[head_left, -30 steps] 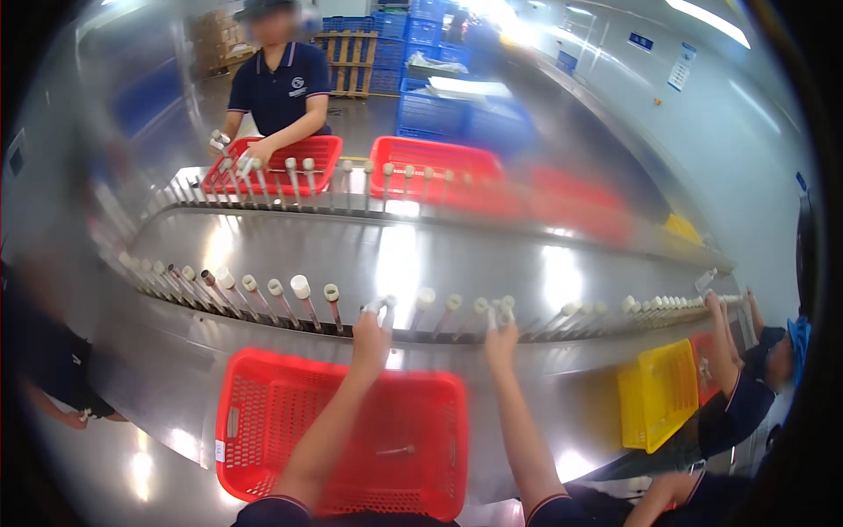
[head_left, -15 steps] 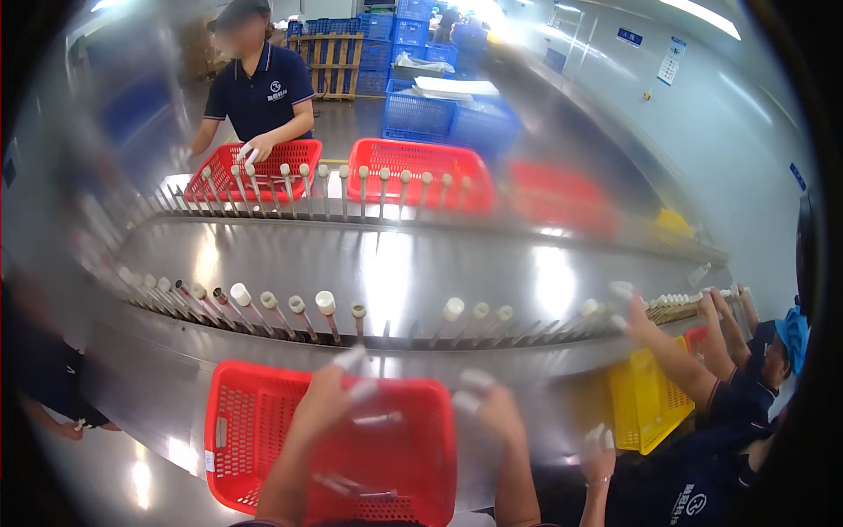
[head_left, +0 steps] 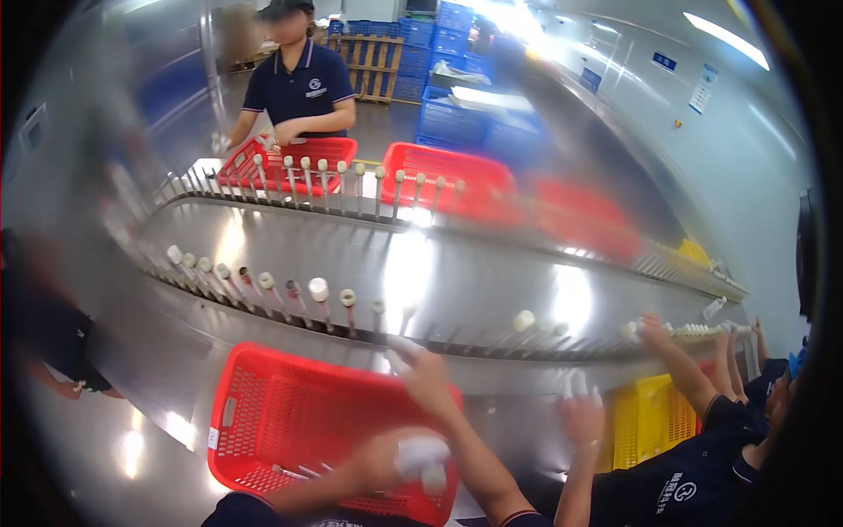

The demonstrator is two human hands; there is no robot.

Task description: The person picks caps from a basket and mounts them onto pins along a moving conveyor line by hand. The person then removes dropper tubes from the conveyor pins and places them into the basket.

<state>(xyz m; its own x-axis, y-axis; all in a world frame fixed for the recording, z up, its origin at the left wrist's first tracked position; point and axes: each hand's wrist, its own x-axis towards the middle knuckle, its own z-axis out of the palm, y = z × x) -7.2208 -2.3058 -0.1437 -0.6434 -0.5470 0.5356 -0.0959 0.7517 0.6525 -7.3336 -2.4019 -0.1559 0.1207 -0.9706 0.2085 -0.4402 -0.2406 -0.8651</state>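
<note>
My left hand [head_left: 382, 461], white covers on its fingertips, is over the front of the red basket [head_left: 226, 439]. It is smeared by motion, and I cannot make out whether anything is in its fingers. Farther forward, my right hand [head_left: 428, 379] reaches past the basket's far rim to the near row of upright slim rods, its white-covered fingertips beside a blurred rod; their grip is unclear. Left of it stand several rods with pale round heads, among them one with a larger white cap [head_left: 319, 290]. A few thin pale sticks [head_left: 299, 472] lie in the basket.
A co-worker's hand [head_left: 581, 417] is raised just right of mine, by a yellow basket [head_left: 650, 413]. Other co-workers reach to the rods at right. Beyond the steel counter [head_left: 307, 241], a person [head_left: 303, 88] works at a red basket [head_left: 338, 162]. Blue crates [head_left: 448, 119] stand behind.
My right hand has moved left and forward to the rods. My left hand has drawn back toward me and to the right, over the basket. The view has shifted.
</note>
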